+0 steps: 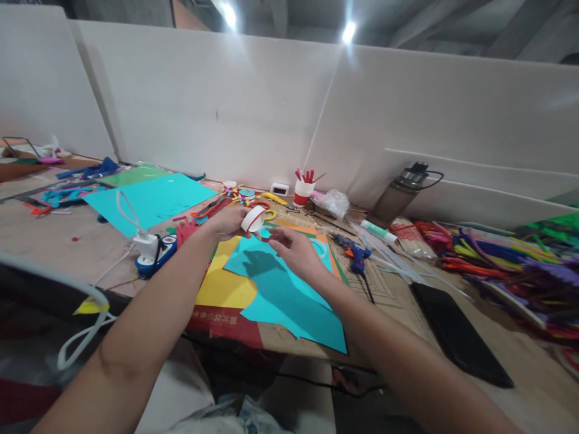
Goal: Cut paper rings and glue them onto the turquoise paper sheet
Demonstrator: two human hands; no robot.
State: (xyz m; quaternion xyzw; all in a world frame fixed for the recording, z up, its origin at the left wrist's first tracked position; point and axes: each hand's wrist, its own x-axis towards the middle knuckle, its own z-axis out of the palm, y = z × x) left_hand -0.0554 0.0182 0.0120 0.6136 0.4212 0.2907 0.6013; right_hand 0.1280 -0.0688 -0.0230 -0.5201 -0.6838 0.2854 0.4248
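My left hand point(228, 223) is closed around a white roll of tape with a red edge point(253, 219), held a little above the table. My right hand point(294, 248) is close beside the roll, fingertips pinched near its lower edge, perhaps on a thin strip that I cannot make out. Under both hands lie a cut teal foam sheet point(283, 295), a yellow sheet point(224, 283) and an orange sheet point(301, 230) on a cardboard mat point(275, 337).
A blue glue gun point(355, 253), a white-and-red cup of sticks point(302, 191), a dark water bottle point(400, 193), a black tablet point(456, 331) and heaped pipe cleaners point(502, 265) lie to the right. A large teal sheet point(151, 202) and a power strip with charger point(151, 248) lie left.
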